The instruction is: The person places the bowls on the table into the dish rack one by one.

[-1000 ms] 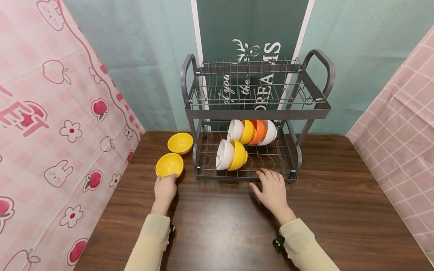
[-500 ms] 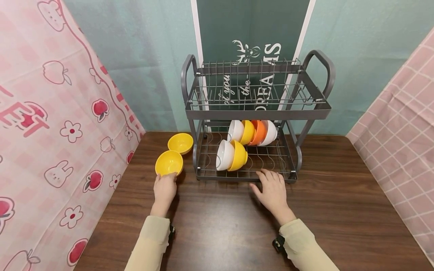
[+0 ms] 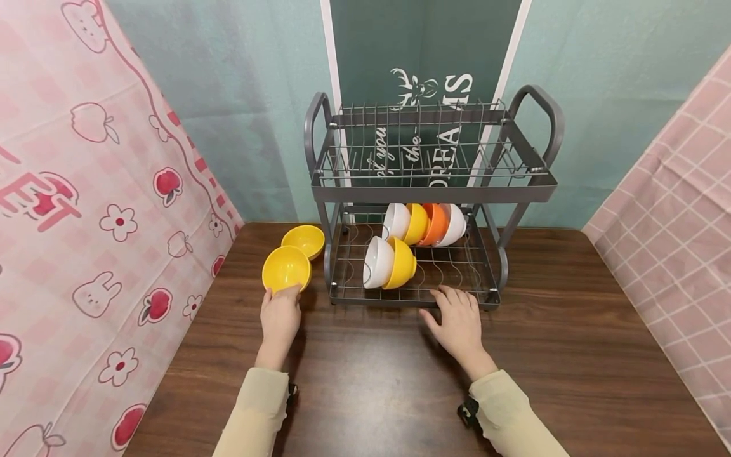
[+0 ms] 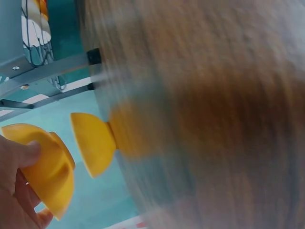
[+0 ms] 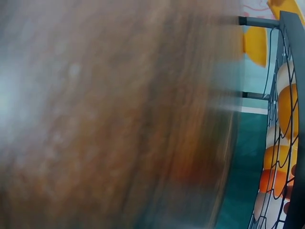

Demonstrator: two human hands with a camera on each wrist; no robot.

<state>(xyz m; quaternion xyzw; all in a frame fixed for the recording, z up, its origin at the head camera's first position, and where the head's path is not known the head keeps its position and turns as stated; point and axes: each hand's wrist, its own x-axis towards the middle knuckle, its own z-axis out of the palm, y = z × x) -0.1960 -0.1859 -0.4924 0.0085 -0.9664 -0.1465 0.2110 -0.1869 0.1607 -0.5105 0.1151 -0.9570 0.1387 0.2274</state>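
My left hand [image 3: 280, 324] pinches the near rim of a yellow bowl [image 3: 285, 270], thumb on one side and fingers on the other. In the left wrist view this bowl [image 4: 47, 162] is raised clear of the table, its mouth tipped toward the hand. Another yellow bowl [image 3: 302, 236] stands upright on the table just behind, partly overlapped by the held one. My right hand [image 3: 459, 324] rests its fingertips on the front rail of a grey two-tier dish rack [image 3: 434, 194], thumb spread out to the left.
On the lower tier, a white bowl [image 3: 378, 263] and a yellow bowl [image 3: 403, 263] stand on edge in front. Behind them is a row with an orange bowl [image 3: 436, 222] among white and yellow ones. Patterned pink cloth [image 3: 120, 222] hangs left of the wooden table [image 3: 365, 381].
My left hand has lifted the near yellow bowl and tilted it, moving it slightly away from me so it now overlaps the bowl behind. The right hand has stayed on the rack's rail.
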